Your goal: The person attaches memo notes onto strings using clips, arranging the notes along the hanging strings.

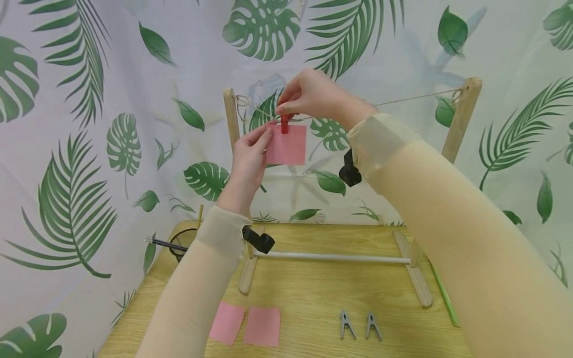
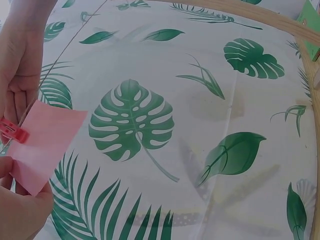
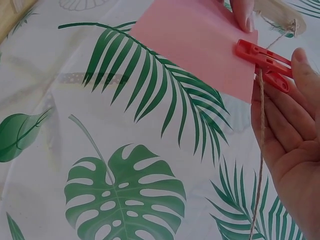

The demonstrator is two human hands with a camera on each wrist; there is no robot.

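Observation:
A pink square of paper [image 1: 293, 149] is up at the twine [image 1: 416, 98], its upper edge in the jaws of a red clothespin [image 3: 262, 59]. My left hand [image 1: 250, 156] pinches the paper near its upper left corner, thumb in front and fingers behind. Above it, my right hand [image 1: 313, 97] holds the clothespin by its handle end. The right wrist view shows the thumb on one handle, the other fingers behind, and the twine running past the clothespin. In the left wrist view the paper [image 2: 47, 145] hangs between both hands.
Two pink paper squares [image 1: 261, 326] and two grey clothespins [image 1: 346, 325] lie on the wooden table [image 1: 322, 293]. Wooden posts [image 1: 463, 119] hold the twine, with a white rod [image 1: 331, 257] low between them. A dark mesh holder [image 1: 181, 241] stands left, a green strip [image 1: 444, 296] right.

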